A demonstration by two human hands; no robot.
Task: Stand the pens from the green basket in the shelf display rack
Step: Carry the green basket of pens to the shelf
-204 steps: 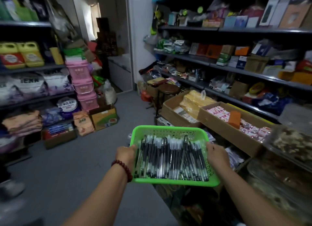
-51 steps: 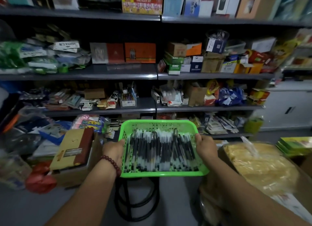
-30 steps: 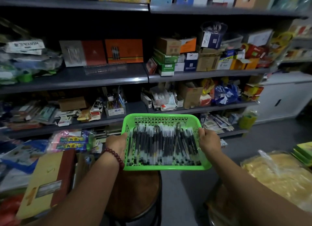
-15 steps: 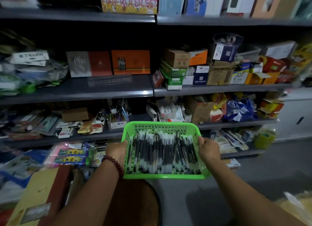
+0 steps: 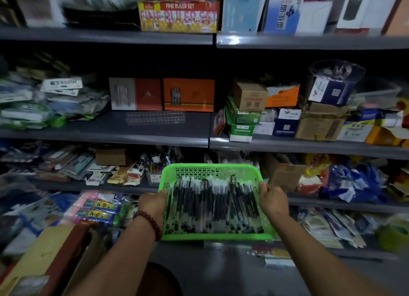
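Both forearms are reaching forward, roughly level. The left hand, a bead bracelet circling its wrist, and the right hand are each curling their fingers closed around opposite side rims of the green basket

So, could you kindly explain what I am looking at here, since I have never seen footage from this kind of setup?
There is no machine here: a person wears a wide-angle camera on the head, so the single view looks forward and down at their own arms. The left hand, with a bead bracelet on its wrist, and the right hand grip opposite sides of a green basket. Many pens lie flat inside it. Ahead are grey shop shelves crowded with stationery boxes. On the middle shelf lies a clear plastic rack with no pens in it yet.
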